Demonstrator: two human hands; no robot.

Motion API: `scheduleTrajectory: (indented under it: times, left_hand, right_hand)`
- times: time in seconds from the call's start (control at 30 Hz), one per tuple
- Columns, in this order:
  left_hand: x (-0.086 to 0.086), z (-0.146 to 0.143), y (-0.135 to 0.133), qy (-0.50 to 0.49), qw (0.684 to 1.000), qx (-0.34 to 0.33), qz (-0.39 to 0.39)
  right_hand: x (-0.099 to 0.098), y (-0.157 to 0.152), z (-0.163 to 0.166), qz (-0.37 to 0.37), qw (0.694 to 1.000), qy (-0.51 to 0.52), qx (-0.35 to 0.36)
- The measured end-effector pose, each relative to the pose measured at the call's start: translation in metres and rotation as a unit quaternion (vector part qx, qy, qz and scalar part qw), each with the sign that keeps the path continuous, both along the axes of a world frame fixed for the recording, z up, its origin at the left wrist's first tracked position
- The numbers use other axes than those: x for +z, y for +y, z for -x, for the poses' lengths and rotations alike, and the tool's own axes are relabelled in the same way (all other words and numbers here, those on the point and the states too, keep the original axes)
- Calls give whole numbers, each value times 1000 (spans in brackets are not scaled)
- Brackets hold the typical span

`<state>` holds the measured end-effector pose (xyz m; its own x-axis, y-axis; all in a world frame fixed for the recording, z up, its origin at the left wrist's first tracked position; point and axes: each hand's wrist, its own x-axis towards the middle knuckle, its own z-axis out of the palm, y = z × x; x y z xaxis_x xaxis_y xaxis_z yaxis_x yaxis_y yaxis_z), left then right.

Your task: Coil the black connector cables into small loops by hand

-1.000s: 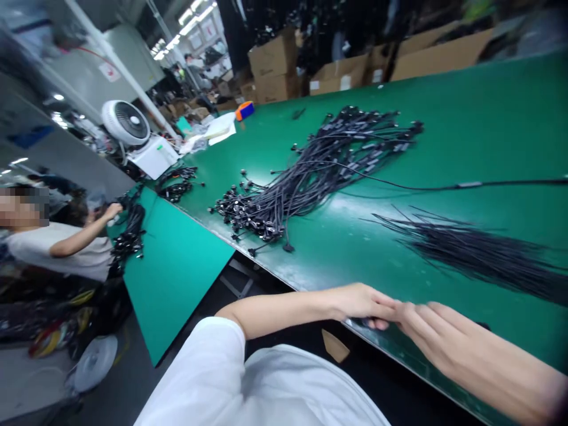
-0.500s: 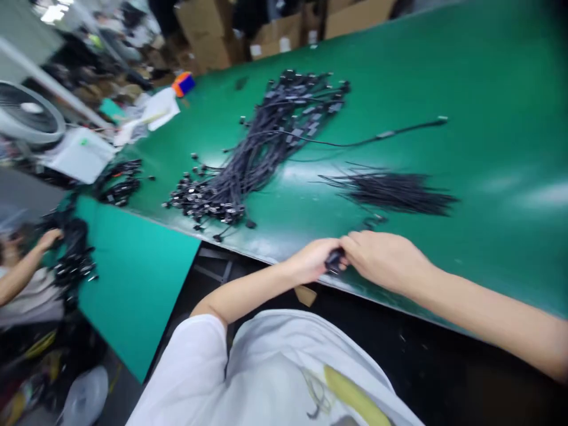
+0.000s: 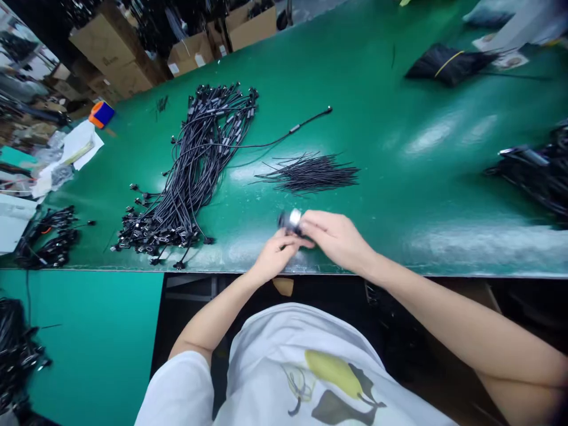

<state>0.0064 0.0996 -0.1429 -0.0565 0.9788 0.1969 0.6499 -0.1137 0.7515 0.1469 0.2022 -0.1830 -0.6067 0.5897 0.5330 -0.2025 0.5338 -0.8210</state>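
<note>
A long workbench topped with a glossy green mat (image 3: 399, 195) catches pale glare from overhead light, brown cardboard boxes (image 3: 119, 53) stack along its far edge, a lower teal-topped side table (image 3: 89, 343) sits to the left, and dark floor (image 3: 186, 307) shows between them.

**Both hands meet at the near edge**

Your left hand (image 3: 274, 255) reaches forward from a bent elbow, forearm bare below a short white sleeve, fingers curled and pointing up toward the other hand. Your right hand (image 3: 338, 238) comes in from the right on a long, nearly straight forearm, knuckles up, fingers closed inward. The fingertips of both hands touch, pinched together around one small item. Both wrists hang over the front edge of the tabletop (image 3: 399, 177), and the two forearms form a wide V.
</note>
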Motion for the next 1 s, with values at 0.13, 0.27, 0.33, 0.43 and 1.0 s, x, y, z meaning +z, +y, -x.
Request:
scheduleTrajectory:
  times: [0.13,0.27,0.33,0.43,1.0]
  left_hand:
    - [11,5,6,-215,976,15,-20]
    - [26,-5,-9,43,991,-116,-57]
    - [21,-9,-14,102,989,-103,-34]
    - [5,-7,-10,-55,998,-30,0]
    - [3,6,-4,115,985,-60,-118]
  right_hand:
    - [-7,-13,0,-119,992,-35,31]
    - [-8,1,2,-46,998,-47,-22]
    - [-7,10,2,-21,998,-33,-51]
    - [-9,12,2,-33,997,-33,-58]
    - [-15,-1,4,163,975,-43,141]
